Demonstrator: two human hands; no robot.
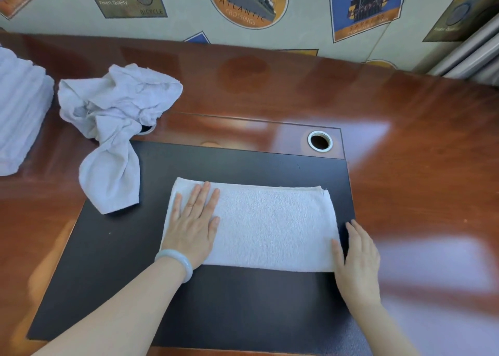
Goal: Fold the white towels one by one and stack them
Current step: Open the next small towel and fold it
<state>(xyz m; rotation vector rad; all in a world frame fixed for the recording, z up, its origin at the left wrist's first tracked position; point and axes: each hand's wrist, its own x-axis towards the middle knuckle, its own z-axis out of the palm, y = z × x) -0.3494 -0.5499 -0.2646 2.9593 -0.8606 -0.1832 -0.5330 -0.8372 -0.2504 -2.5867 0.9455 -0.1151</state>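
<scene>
Head view: left hand [193, 220] and right hand [356, 261] lie flat, touching the half-folded towel [270, 226].
Done: stack [21, 112].
To do: crumpled towels [113, 118].

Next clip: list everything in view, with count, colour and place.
folded towel: one, white, flat on the mat
crumpled towels: heap, count unclear, white, overlapping mat's far-left corner
towel stack: one, white, desk's left edge
mat: one, black, on the desk
desk: one, reddish brown
cable hole: one, silver-rimmed, behind the mat
wallpaper: poster-printed, grey-green, behind the desk
bracelet: one, pale, left wrist
left hand: one, flat on towel's left end
right hand: one, straight-fingered, at towel's right edge
</scene>
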